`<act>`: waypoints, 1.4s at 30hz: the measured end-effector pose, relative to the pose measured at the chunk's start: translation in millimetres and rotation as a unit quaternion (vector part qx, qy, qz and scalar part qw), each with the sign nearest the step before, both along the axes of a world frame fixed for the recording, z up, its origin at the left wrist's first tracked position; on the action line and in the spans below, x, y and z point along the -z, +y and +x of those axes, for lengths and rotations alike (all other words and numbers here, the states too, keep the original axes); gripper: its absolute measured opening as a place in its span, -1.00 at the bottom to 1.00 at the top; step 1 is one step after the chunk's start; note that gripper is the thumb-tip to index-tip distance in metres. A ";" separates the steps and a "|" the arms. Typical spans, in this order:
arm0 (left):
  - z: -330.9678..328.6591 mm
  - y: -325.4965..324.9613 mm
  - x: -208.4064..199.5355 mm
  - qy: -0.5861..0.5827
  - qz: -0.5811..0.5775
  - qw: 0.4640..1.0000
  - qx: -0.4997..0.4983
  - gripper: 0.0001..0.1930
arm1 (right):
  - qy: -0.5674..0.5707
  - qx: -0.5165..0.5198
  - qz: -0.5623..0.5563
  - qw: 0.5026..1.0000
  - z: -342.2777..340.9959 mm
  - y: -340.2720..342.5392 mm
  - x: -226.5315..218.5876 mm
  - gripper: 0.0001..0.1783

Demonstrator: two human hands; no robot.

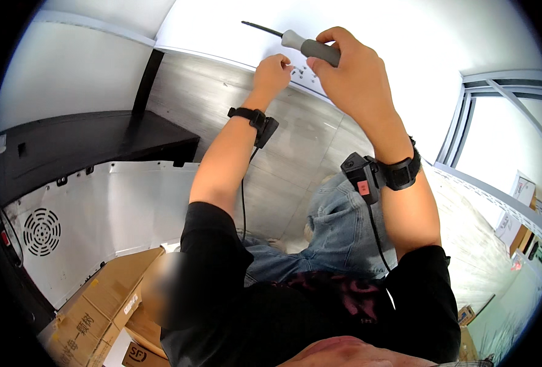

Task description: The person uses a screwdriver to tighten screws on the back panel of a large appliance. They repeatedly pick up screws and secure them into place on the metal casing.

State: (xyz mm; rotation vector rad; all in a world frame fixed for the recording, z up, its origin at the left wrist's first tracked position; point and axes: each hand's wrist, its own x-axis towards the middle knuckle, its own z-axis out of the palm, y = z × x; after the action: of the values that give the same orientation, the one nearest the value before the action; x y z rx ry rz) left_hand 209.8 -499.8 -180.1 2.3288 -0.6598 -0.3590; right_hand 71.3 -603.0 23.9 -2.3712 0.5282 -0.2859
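My right hand is closed round the grey handle of a screwdriver. Its dark shaft points to the far left, above the white table. My left hand is at the table's near edge, its thumb and fingertips drawn together in a pinch. Whatever is between those fingertips is too small to make out. Several small screws lie loose on the white surface between my two hands, partly hidden by the right one.
A black cabinet stands at the left, with a curved metal panel in front of it. Cardboard boxes are piled at the lower left. A grey metal frame rises at the right. Cables hang from devices strapped to both wrists.
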 end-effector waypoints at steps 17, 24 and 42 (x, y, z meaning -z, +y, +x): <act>19.8 -2.3 -9.2 0.340 -0.304 0.868 -0.195 -0.85 | -0.056 0.003 0.033 0.998 9.7 -20.3 13.2 -0.69; 10.4 155.5 -141.8 0.434 -0.616 0.626 -0.202 -0.83 | -0.076 -0.122 0.215 0.966 29.3 31.4 -6.2 -0.72; -74.0 290.8 -228.7 0.213 -0.647 0.693 -0.236 -0.87 | -0.043 -0.286 0.362 0.886 14.5 131.3 -32.8 -0.70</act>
State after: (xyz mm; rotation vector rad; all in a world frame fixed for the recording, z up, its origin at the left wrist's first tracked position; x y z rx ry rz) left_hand 135.8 -209.0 48.6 0.8900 0.0393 -0.0859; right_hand 85.9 -471.7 56.7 -1.6623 -0.1244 0.0776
